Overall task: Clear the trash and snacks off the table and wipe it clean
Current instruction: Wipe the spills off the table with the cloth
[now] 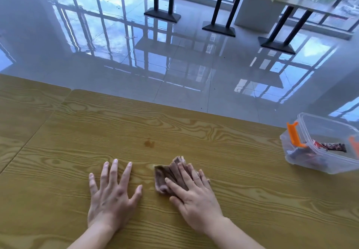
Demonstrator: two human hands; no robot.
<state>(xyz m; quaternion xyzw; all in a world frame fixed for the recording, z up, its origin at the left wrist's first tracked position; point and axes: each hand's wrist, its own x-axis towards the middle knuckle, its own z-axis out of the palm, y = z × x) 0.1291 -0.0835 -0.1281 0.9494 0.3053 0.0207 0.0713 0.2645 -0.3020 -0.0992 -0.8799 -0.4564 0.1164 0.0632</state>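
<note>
I see my right hand (196, 200) pressing the cloth (171, 176) flat under straight fingers; my left hand (112, 196) lies spread on the table (252, 190), left of it.

The table (58, 171) bore a brown stain (149, 143), a clear box (320, 166), my flat left hand (112, 196), and a cloth (165, 176) beneath my right hand (196, 200).

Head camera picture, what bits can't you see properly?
Head view:
- Box: its right side is cut off by the picture's edge.
- Snacks inside: blurred by the cloudy plastic wall; labels unreadable.
- Cloth: partly hidden under the right hand, so its full shape is unknown.
- Stain: too small to tell wet from dry.
- Table: the patch under the left hand is covered.
</note>
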